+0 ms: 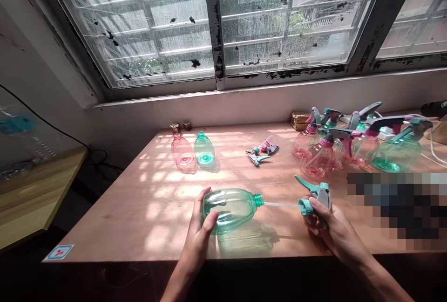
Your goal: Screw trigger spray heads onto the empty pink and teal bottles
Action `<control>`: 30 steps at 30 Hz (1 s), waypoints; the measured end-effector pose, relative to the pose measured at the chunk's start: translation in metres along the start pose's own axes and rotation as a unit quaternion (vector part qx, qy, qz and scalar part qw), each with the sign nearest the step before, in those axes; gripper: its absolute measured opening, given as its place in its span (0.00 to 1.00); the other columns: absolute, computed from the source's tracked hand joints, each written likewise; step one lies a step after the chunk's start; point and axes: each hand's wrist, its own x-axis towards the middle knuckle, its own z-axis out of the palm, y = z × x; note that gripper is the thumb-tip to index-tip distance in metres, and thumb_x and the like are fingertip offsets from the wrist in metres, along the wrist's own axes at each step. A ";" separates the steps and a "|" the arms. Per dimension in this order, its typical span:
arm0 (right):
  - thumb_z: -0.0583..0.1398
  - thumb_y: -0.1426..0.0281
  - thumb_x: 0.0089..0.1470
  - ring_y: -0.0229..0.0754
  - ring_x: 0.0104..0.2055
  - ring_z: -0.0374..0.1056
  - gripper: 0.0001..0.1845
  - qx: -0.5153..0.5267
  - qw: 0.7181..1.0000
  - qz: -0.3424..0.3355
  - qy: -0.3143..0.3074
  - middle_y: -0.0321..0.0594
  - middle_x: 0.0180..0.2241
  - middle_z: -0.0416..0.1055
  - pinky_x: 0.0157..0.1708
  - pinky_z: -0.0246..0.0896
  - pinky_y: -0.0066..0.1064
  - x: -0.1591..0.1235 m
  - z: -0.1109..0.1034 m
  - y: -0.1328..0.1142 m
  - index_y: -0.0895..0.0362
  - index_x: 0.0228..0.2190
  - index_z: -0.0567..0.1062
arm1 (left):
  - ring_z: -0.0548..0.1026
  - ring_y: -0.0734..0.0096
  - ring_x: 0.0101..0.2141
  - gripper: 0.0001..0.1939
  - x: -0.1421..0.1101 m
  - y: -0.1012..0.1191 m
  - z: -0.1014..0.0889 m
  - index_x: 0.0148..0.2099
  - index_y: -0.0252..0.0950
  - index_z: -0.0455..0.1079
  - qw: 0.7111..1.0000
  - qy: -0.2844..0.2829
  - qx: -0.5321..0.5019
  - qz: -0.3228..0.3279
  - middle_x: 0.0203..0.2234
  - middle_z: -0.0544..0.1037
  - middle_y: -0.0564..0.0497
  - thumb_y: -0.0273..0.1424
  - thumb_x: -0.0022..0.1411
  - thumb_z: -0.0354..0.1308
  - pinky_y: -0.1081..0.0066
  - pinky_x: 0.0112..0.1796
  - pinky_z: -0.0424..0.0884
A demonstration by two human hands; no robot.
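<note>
My left hand (201,227) is closed around the base of a clear green spray bottle (232,211), which lies on its side in the air with its threaded neck toward the right. In my right hand (326,225) is a teal and grey trigger sprayer head (321,197), gripped between thumb and fingers. Its thin, pale dip tube (281,204) runs left and reaches the bottle's mouth, while the teal collar stays apart from the neck. Whether the tube's tip is inside the bottle is hard to see.
An open pink bottle (182,150) and a green one (204,149) stand at the back left. Loose sprayer heads (261,152) lie at centre back. Several bottles with sprayers (317,157) crowd the right. Small brown blocks (174,128) sit near the wall; a blurred patch (398,209) covers the right.
</note>
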 end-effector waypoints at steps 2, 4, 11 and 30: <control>0.68 0.52 0.53 0.35 0.17 0.63 0.20 -0.029 0.999 0.019 -0.020 0.33 0.20 0.70 0.15 0.53 0.23 0.000 0.003 0.000 0.56 0.33 0.74 | 0.64 0.45 0.61 0.34 0.000 0.001 0.003 0.63 0.42 0.62 0.999 -0.037 -0.004 0.019 0.60 0.68 0.42 0.53 0.61 0.59 0.52 0.59 0.62; 0.70 0.51 0.49 0.36 0.16 0.65 0.24 -0.034 0.998 0.030 -0.043 0.34 0.21 0.73 0.17 0.54 0.26 0.002 0.006 0.001 0.56 0.37 0.74 | 0.65 0.45 0.61 0.36 0.002 0.001 0.008 0.63 0.40 0.62 0.997 -0.065 -0.020 0.024 0.60 0.70 0.41 0.54 0.59 0.61 0.53 0.59 0.63; 0.73 0.61 0.47 0.35 0.19 0.65 0.22 -0.066 0.995 0.026 -0.066 0.34 0.20 0.74 0.21 0.58 0.25 0.008 0.016 0.007 0.56 0.40 0.74 | 0.57 0.48 0.67 0.41 0.005 -0.005 0.025 0.72 0.46 0.50 0.990 -0.128 -0.053 -0.012 0.69 0.59 0.45 0.45 0.63 0.63 0.53 0.65 0.55; 0.71 0.53 0.49 0.31 0.17 0.56 0.23 -0.033 0.997 -0.034 -0.059 0.28 0.19 0.65 0.17 0.52 0.23 0.005 0.009 0.011 0.55 0.39 0.76 | 0.68 0.53 0.62 0.49 -0.006 -0.004 0.020 0.70 0.57 0.49 0.962 -0.266 -0.064 -0.021 0.62 0.69 0.47 0.24 0.56 0.71 0.56 0.59 0.67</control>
